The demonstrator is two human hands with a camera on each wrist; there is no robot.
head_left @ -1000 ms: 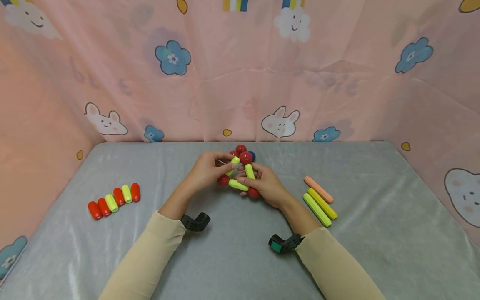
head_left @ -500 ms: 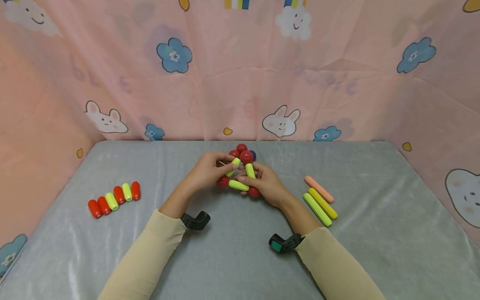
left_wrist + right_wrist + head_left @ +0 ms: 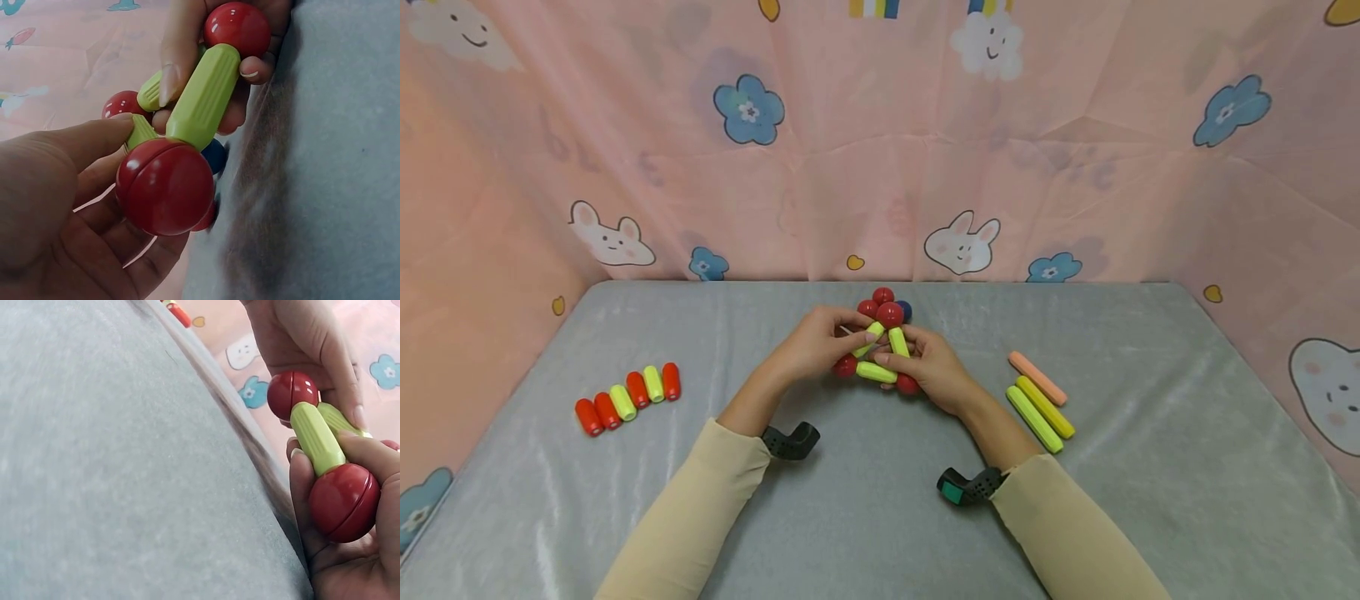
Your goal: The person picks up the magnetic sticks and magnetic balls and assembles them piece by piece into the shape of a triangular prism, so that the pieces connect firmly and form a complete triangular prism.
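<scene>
A triangle of lime-green building rods and red balls is held between both hands above the table. My left hand [image 3: 812, 343] pinches the left rod [image 3: 872, 335] between thumb and fingers, near a red ball [image 3: 164, 187]. Around the right rod [image 3: 898, 342] my right hand [image 3: 934, 371] curls its fingers, with a second red ball [image 3: 345, 503] in its palm. The front rod [image 3: 876, 372] joins these two balls. At the far corner sits a third red ball [image 3: 890, 314], close to the upper ends of the side rods.
Behind the triangle lie two more red balls [image 3: 883, 296] and a dark blue ball [image 3: 906, 311]. A row of short red and lime rods [image 3: 622, 402] lies at left. Longer orange, yellow and green rods [image 3: 1034, 415] lie at right. A patterned pink curtain [image 3: 850, 183] backs the grey table.
The left rod's upper end has shifted slightly right and down, and the far red ball slightly left, so they sit closer. Both hands keep their holds.
</scene>
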